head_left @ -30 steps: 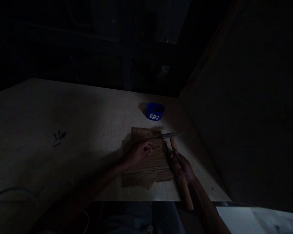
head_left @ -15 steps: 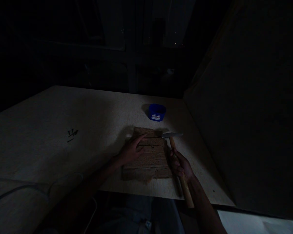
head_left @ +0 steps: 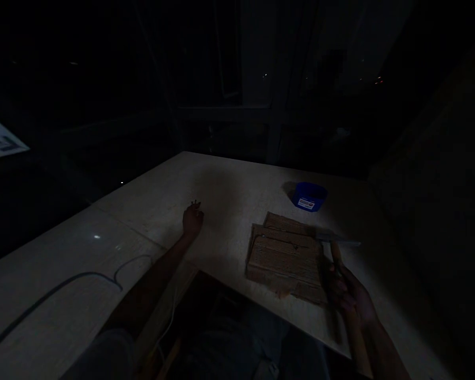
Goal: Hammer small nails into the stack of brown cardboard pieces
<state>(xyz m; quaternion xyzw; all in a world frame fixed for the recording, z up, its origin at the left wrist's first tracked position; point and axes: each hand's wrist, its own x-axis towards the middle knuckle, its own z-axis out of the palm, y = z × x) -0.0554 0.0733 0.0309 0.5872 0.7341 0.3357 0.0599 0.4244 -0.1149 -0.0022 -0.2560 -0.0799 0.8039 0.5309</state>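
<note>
My left hand (head_left: 192, 221) reaches out across the table, its fingers curled down at a few small dark nails (head_left: 195, 202). Whether a nail sits between the fingertips is too dark to make out. Near the right side, my right hand (head_left: 350, 295) is wrapped round the wooden handle of a hammer (head_left: 335, 253). The hammer's metal head lies just beyond the right edge of a brown, ridged, layered board (head_left: 285, 258), which rests flat on the table with ragged edges. A thin dark nail-like piece (head_left: 296, 246) shows on the board's upper face.
Behind the board stands an open blue tub (head_left: 309, 198) with a white label. A grey cable (head_left: 71, 279) curves over the left part of the pale table (head_left: 237, 174). A dark wall (head_left: 431, 227) rises on the right. The room is dim.
My left hand has left the board and moved left to the nails. The view has turned left, so the board and tub appear farther right. My right hand still holds the hammer.
</note>
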